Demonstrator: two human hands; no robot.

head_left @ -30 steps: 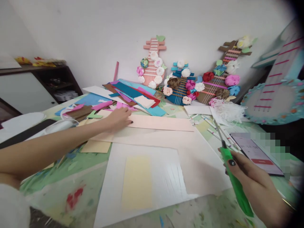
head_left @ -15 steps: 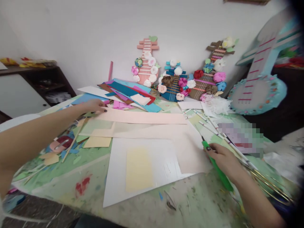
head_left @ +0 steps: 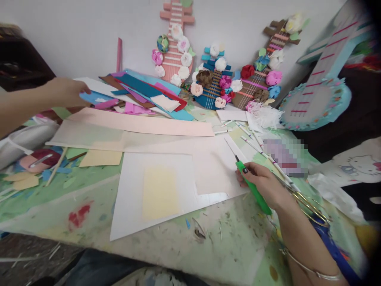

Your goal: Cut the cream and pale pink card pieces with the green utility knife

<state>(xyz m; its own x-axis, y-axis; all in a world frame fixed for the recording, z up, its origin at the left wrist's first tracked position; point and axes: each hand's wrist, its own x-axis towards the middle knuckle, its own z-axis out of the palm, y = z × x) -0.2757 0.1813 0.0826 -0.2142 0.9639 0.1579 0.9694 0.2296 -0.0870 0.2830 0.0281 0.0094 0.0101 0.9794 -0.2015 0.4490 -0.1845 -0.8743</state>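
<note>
My right hand (head_left: 258, 178) is closed around a green utility knife (head_left: 258, 194), its long thin blade out and pointing up-left over pale pink paper (head_left: 211, 171). A narrow pale pink strip (head_left: 149, 122) lies across the top of that paper. Near the strip's left end, my left hand (head_left: 70, 94) is over the blue sheet (head_left: 98, 99), its fingers partly seen and seemingly apart, with nothing visible in them. Under the pink paper rests a white board (head_left: 127, 190) carrying a pale yellow rectangle (head_left: 160, 192).
Coloured paper sheets (head_left: 143, 93) are heaped behind the strip. Flower-decorated paper guitars (head_left: 212, 89) lean on the wall. Scissors with gold-coloured handles (head_left: 312, 206) lie by my right forearm, near several thin striped sticks (head_left: 253, 145). A wooden stick (head_left: 57, 167) and paper scraps are at left.
My left hand has moved off the strip's left end, leftward and back over the blue sheet. The strip lies much as before. My right hand still holds the knife; the view has shifted.
</note>
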